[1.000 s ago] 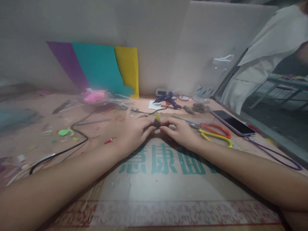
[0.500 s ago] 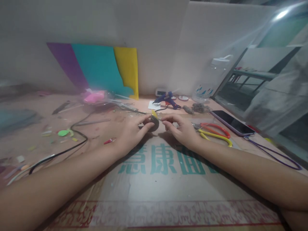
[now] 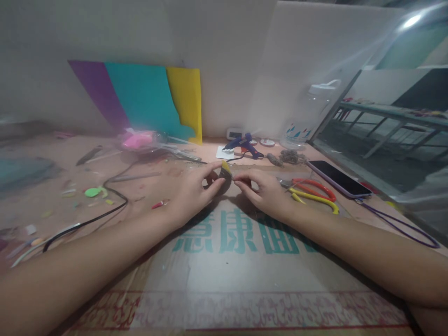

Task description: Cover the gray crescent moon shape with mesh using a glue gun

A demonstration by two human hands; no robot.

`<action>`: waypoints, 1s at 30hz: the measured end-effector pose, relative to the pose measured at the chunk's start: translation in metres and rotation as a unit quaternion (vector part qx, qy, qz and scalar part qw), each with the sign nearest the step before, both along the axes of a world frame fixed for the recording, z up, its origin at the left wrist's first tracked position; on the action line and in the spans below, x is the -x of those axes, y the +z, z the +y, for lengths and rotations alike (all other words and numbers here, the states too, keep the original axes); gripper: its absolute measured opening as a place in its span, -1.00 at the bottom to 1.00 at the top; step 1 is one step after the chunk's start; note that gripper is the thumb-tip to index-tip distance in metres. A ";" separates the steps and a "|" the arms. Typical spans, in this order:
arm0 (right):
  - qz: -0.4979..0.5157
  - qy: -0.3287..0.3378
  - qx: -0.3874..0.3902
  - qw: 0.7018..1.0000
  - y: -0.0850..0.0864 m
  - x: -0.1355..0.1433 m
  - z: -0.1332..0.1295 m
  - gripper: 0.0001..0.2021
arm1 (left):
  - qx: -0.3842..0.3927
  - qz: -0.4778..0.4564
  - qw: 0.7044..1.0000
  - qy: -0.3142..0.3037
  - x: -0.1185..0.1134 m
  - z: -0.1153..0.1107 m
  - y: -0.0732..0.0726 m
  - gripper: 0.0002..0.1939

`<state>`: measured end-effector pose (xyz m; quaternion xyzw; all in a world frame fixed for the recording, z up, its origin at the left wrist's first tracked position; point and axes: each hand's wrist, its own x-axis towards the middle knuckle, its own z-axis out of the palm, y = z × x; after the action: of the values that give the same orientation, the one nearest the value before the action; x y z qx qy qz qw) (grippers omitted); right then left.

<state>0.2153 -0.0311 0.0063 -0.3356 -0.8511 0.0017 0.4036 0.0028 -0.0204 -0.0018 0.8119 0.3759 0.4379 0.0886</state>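
Frame centre: left hand (image 3: 191, 190) fingers clamped on small dark-and-yellow piece (image 3: 226, 174); right hand (image 3: 269, 190) fingers nearly together beside it, grip unclear. Fine handling, seemingly; calls for steadiness.

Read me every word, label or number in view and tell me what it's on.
"康": teal print on the work surface.
Teal characters on both sides of it: partly covered, not certain.
White device's screen: too small to read.
Round disc behind: any lettering too blurred.
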 end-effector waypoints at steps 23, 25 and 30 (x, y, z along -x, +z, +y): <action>-0.014 -0.034 0.071 0.997 0.009 0.002 0.003 -0.81 | -0.112 0.141 0.984 0.001 -0.002 -0.006 0.005 -0.73; -0.013 -0.045 0.092 0.995 0.010 0.001 0.005 -0.79 | -0.112 0.117 0.987 0.017 0.000 -0.003 0.004 -0.71; 0.084 -0.058 0.103 0.989 0.012 -0.001 0.006 -0.79 | -0.041 -0.078 0.992 0.089 0.000 0.010 0.000 -0.24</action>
<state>0.2167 -0.0249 0.0188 -0.4231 -0.7883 0.0940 0.4367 0.0032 -0.0108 -0.0016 0.7415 0.4200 0.5213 0.0450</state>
